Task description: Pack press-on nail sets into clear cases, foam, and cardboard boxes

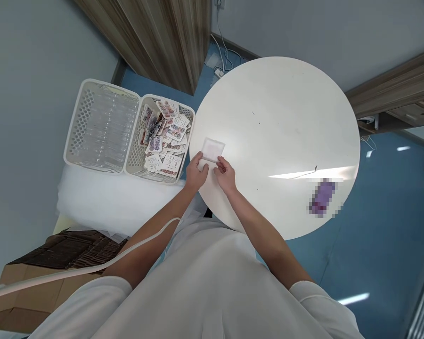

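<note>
A small clear packet with a pinkish-white card inside [212, 149] lies at the near left edge of the round white table [279, 122]. My left hand [195, 173] pinches its near left corner with curled fingers. My right hand [225, 174] pinches its near right corner, fingers closed on the edge. Both forearms reach in from below over my white shirt.
To the left stand two white baskets: one [102, 127] with clear packets, one [164, 136] piled with several printed cards. Below them lies white foam sheet [109, 200] and an open cardboard box [49, 263]. A blurred purple object [323, 197] rests at the table's near right.
</note>
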Tool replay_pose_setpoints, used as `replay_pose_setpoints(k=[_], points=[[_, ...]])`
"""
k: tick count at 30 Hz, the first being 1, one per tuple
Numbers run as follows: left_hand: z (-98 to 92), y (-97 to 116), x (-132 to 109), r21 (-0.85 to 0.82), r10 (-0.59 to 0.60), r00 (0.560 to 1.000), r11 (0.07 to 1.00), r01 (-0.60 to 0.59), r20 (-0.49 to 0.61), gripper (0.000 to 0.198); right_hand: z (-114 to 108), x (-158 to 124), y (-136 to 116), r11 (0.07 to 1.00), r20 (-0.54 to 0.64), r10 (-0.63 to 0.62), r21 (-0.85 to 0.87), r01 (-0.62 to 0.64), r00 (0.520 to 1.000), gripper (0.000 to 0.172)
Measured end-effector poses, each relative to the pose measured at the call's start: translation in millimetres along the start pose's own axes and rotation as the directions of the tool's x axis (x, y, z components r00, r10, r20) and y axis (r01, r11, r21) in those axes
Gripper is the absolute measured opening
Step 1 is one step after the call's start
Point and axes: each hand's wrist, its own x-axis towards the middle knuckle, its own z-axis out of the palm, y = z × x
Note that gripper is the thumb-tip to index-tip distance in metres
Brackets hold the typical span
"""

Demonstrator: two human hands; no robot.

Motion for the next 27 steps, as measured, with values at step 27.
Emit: replay_pose_setpoints(k=[27], points=[[-7.2,4.1,-7.8,0.018,0.067,0.991,0.997,-0.069,0.112,0.057,-12.0,-14.5,2.6,0.999,0.047,-0.032,0.037,0.031,0.998,0.057]])
